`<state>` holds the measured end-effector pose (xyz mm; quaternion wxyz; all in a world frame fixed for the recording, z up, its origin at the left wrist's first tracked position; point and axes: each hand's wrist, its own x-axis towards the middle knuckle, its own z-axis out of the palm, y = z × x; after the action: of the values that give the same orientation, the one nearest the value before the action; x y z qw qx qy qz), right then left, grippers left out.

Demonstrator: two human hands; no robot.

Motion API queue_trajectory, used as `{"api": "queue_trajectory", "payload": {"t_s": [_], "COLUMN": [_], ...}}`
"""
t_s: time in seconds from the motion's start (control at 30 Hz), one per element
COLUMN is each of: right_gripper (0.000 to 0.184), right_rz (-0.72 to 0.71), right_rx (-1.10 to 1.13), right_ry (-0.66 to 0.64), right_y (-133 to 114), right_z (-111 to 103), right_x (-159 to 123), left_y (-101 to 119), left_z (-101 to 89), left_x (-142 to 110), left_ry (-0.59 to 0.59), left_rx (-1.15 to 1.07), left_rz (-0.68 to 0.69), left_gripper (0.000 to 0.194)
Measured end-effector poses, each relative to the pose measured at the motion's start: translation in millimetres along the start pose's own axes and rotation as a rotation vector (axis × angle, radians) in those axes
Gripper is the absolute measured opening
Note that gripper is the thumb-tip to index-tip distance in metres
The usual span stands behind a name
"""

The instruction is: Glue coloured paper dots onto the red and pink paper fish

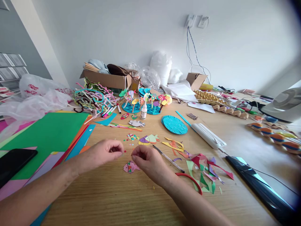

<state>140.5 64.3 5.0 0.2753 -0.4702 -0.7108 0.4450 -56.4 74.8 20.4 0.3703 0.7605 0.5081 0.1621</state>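
My left hand hovers over the table with thumb and fingers pinched; a tiny greenish speck shows at its fingertips, too small to name. Facing it, my right hand is curled with thumb and forefinger together, and anything between them is hidden. Just below the hands lies a pink paper fish with coloured patches, partly behind my right hand. Beyond them are a purple paper fish, a pale green paper fish and a small heap of coloured paper dots. One red dot lies between my hands.
A pen, red-handled scissors and paper scraps lie right. Behind stand a glue bottle and blue discs. Coloured paper sheets and a phone are left; a power strip is right.
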Motion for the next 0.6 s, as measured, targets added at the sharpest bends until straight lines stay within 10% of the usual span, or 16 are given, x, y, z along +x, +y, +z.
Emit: {"api": "queue_trajectory", "payload": {"t_s": [0.2,0.6], "right_gripper": [0.015,0.016], "right_rz": [-0.224,-0.312], "right_rx": [-0.318,-0.433], "right_ry": [0.098,0.099], "right_y": [7,22], "right_z": [-6,-9], "right_x": [-5,-7], "left_y": [-32,-77], "left_z": [-37.4,-33.3], "left_x": [-10,-10], "left_ry": [0.251,0.211], "left_rx": [0.393,0.525], "left_rz": [-0.049,-0.057], "left_gripper": [0.018,0.019]}}
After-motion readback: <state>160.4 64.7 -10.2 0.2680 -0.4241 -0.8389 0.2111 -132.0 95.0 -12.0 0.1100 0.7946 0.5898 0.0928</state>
